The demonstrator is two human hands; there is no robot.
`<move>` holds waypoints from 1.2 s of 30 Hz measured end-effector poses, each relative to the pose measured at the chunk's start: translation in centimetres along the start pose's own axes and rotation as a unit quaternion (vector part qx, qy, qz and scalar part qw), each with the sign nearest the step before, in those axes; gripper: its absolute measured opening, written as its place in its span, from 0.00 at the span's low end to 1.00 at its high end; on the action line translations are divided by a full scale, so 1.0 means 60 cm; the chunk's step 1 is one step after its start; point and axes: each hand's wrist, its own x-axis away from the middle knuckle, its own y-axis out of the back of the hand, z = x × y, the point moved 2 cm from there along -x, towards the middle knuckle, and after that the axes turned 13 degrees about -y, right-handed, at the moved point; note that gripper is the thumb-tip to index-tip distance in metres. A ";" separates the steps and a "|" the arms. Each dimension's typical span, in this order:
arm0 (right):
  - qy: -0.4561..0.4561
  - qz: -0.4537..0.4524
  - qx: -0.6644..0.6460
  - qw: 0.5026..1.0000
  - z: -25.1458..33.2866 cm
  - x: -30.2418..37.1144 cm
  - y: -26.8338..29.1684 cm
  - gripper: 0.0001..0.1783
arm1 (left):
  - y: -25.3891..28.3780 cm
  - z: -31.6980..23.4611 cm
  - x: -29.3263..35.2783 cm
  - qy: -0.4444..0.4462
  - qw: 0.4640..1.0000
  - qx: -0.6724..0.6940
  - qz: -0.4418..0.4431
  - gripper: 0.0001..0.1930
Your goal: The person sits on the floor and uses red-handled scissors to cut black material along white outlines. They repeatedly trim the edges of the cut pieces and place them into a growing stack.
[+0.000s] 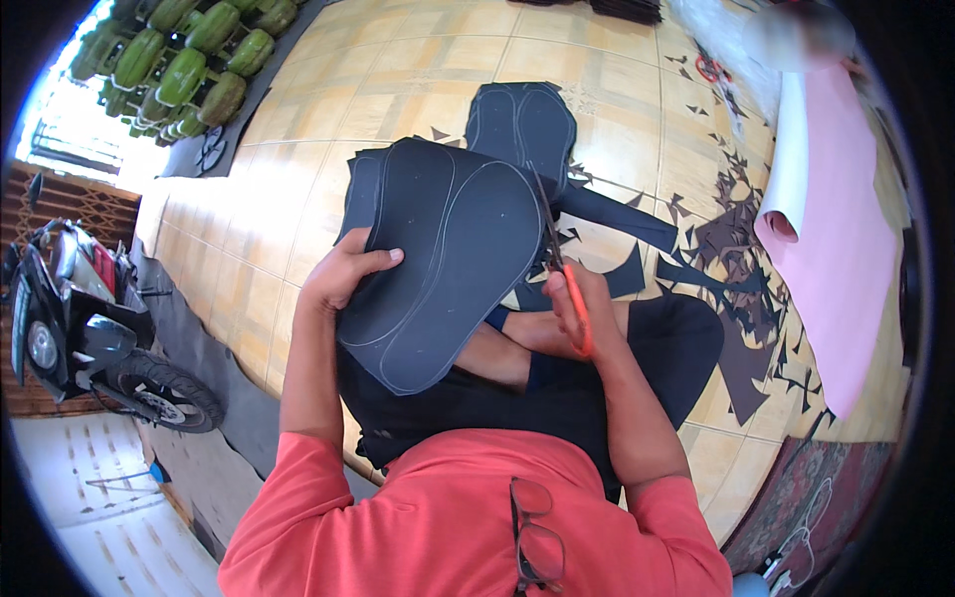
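Note:
My left hand (343,269) grips the left edge of a dark foam-like sheet (468,259), its thumb on top. Pale shoe-sole outlines are drawn on this sheet, and its right side follows the curve of one outline. In my right hand (587,294) is a pair of scissors (553,239) with orange handles. Their blades point away from me along the sheet's right edge; how far apart they are is hard to tell. Beyond, a stack of similar marked sheets (522,124) lies on the floor. The held sheet hangs over my crossed legs.
Dark offcuts (731,249) litter the tiled floor on the right, beside a pink-and-white roll (831,219). Another pair of red-handled scissors (708,68) lies far right. A motorcycle (99,328) stands left, and green gas cylinders (184,75) are stacked far left.

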 end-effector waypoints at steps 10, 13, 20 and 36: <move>0.015 0.048 0.038 0.998 0.002 -0.001 0.019 0.25 | 0.018 -0.001 -0.011 0.042 0.998 0.001 0.045 0.23; 0.018 0.044 0.027 0.999 -0.001 0.000 0.016 0.25 | 0.026 0.005 -0.018 0.051 0.998 -0.005 0.048 0.25; -0.019 0.026 0.017 0.999 0.005 -0.003 0.016 0.22 | 0.016 0.005 -0.023 0.067 0.995 -0.041 0.069 0.26; -0.158 -0.066 -0.126 0.977 -0.033 -0.033 0.033 0.27 | -0.026 0.094 -0.347 -0.035 0.990 -0.138 0.000 0.32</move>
